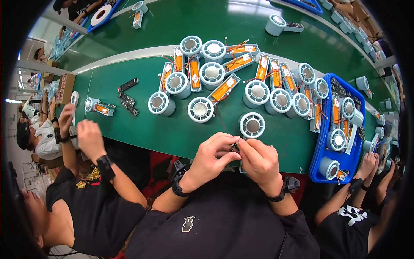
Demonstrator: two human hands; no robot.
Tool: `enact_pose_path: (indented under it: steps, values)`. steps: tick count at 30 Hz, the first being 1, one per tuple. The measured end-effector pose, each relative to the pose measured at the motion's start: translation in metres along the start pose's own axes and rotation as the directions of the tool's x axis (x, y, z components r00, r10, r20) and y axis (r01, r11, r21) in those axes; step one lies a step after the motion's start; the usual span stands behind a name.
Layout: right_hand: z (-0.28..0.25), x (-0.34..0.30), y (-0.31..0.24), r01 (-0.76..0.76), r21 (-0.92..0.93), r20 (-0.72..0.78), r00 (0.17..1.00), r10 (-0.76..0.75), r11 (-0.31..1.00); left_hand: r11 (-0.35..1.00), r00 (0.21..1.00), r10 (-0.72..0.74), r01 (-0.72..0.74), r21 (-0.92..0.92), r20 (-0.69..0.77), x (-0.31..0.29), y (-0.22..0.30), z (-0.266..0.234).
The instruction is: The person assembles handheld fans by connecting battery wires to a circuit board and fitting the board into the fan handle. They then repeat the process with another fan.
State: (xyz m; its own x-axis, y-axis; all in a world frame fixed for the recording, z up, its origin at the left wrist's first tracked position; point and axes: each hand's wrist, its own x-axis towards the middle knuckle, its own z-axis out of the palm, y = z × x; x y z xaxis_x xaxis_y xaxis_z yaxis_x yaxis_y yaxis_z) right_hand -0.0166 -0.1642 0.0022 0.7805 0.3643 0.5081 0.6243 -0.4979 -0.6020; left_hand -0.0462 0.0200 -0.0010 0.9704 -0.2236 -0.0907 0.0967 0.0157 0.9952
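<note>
My left hand (211, 157) and my right hand (261, 163) meet at the near edge of the green table (189, 138). Both are closed in a pinch, fingertips close together. Between them shows a small dark bit, too hidden to name. Just beyond my fingertips stands a light-blue round housing (252, 125) with a spoked rim and a grey disc in its top. The part of it behind my hands is hidden. Farther off, several similar units, such as the one at left centre (200, 109), have trays with orange battery packs (223, 88) and thin red wires.
At the right, a blue tray (318, 162) holds more units and dark circuit boards (340, 88). Dark boards (128, 102) and one unit (101, 108) lie on the left. A co-worker's hands (90, 139) move at the left; another person's hands (367, 164) work at the right.
</note>
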Motion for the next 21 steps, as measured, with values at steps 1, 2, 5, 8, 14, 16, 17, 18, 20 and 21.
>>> enact_pose_path:
  steps: [1, 2, 5, 8, 14, 16, 17, 18, 20, 21]
  values:
    - [-0.001, 0.001, 0.001, -0.001, 0.0, 0.0, 1.0, 0.001, 1.0, 1.0, 1.0, -0.01, 0.01, -0.003, 0.009, 0.0, 0.0, -0.001]
    - [-0.001, 0.001, 0.003, -0.036, 0.066, 0.002, 0.999, 0.036, 0.997, 1.0, 1.0, -0.01, 0.01, -0.003, 0.009, 0.0, -0.001, -0.003]
    - [-0.005, 0.001, 0.006, -0.104, 0.2, 0.016, 0.995, 0.103, 0.974, 0.979, 0.985, -0.112, 0.132, -0.154, 0.134, -0.001, -0.005, -0.008]
    - [-0.008, 0.0, 0.008, -0.211, 0.26, 0.084, 0.977, 0.196, 0.942, 0.99, 0.986, -0.068, 0.085, -0.112, 0.151, 0.0, -0.005, -0.007]
    - [-0.005, -0.006, 0.013, -0.306, 0.33, 0.068, 0.951, 0.3, 0.893, 0.994, 0.978, -0.041, 0.061, -0.096, 0.202, 0.005, -0.003, -0.004]
    - [-0.005, -0.008, 0.014, -0.26, 0.304, 0.029, 0.964, 0.264, 0.916, 0.999, 0.979, -0.04, 0.042, -0.006, 0.201, 0.006, 0.004, -0.004]
    - [-0.005, -0.008, 0.013, -0.263, 0.3, 0.028, 0.963, 0.267, 0.917, 0.999, 0.979, -0.038, 0.031, 0.038, 0.201, 0.006, 0.007, -0.003]
    - [-0.006, -0.009, 0.011, -0.245, 0.272, -0.01, 0.966, 0.257, 0.931, 0.999, 0.978, -0.038, 0.031, 0.035, 0.204, 0.005, 0.008, -0.003]
    - [-0.009, -0.008, 0.006, -0.206, 0.215, -0.084, 0.97, 0.228, 0.955, 0.997, 0.975, -0.051, 0.037, 0.07, 0.214, 0.005, 0.01, -0.004]
    - [-0.014, -0.007, 0.003, -0.205, 0.214, -0.082, 0.97, 0.227, 0.955, 0.995, 0.974, -0.058, 0.039, 0.087, 0.218, 0.005, 0.011, -0.005]
